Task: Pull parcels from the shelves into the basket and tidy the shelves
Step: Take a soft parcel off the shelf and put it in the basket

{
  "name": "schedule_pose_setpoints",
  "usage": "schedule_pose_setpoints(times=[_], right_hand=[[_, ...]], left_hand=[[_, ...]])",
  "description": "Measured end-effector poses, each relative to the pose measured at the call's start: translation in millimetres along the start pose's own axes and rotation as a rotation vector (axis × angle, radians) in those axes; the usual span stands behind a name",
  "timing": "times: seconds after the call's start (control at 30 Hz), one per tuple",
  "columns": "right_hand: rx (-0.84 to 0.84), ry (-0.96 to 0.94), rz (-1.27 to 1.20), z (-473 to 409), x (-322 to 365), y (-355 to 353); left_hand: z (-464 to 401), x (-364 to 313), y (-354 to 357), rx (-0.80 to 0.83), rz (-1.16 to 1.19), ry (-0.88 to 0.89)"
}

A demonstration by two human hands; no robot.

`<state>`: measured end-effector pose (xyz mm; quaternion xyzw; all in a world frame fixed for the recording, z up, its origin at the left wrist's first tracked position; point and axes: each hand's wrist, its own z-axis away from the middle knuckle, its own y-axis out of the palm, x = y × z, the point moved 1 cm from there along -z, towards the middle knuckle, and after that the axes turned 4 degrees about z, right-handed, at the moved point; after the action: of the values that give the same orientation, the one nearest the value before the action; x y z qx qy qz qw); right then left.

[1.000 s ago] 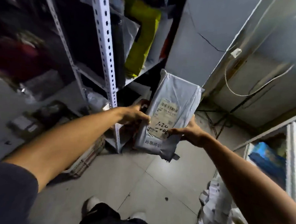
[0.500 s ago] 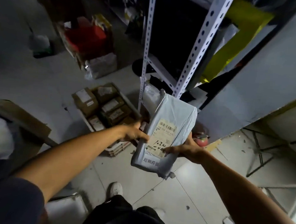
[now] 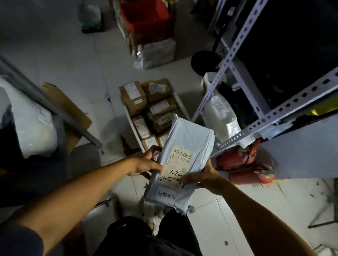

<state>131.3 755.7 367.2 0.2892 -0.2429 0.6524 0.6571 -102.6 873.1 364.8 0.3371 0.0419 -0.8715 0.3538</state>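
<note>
Both hands grip 1 grey parcel (image 3: 184, 160) by its long edges: left hand (image 3: 144, 164) curled round one side, right hand (image 3: 199, 176) pinching the other, label up, probably to read it. The basket (image 3: 129, 123) of boxes sits on the floor just beyond the hands; shelves (image 3: 246, 79) stand beyond the right hand.

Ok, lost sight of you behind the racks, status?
Left hand and right hand grip grey parcel. Basket of boxes on floor below. Path clear.
</note>
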Motion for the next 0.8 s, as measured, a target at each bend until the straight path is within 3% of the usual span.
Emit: schedule_pose_setpoints(times=[0.57,0.8], right_hand=[[0.188,0.242,0.434,-215.1,93.9,-25.0],[0.297,0.282,0.431,-309.8,115.7,-21.7]], left_hand=[[-99.7,2.6,-106.9,-0.282,0.409,-0.092],[-152.8,5.6,-148.4,-0.366,0.511,-0.106]])
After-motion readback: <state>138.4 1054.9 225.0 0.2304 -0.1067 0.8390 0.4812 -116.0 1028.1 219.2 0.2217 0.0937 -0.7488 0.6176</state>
